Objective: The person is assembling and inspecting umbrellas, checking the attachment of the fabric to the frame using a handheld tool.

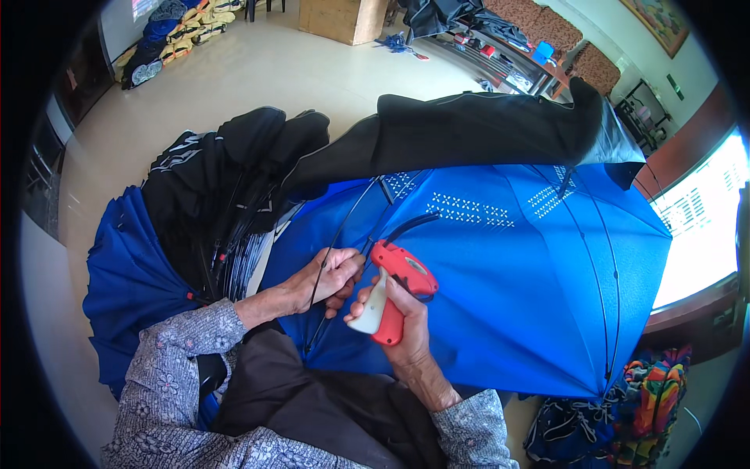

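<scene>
A blue umbrella [500, 289] lies open across my lap, its inner side and thin dark ribs facing me. My right hand [402, 313] is wrapped round a red tagging gun [406, 270] with a white trigger and a curved black strip rising from its top. The tagging gun's nose is close to my left hand [332, 277]. The left hand's fingers are closed in a pinch on the umbrella, by a rib that crosses over the hand. Exactly which part sits between the fingertips is hidden.
Black umbrella fabric [461, 133] is folded along the far edge. More black [226, 164] and blue umbrellas [129, 250] are bunched at left. A cardboard box [340, 19] stands on the floor beyond. Multicoloured fabric [652, 399] lies at lower right, below a bright window [707, 219].
</scene>
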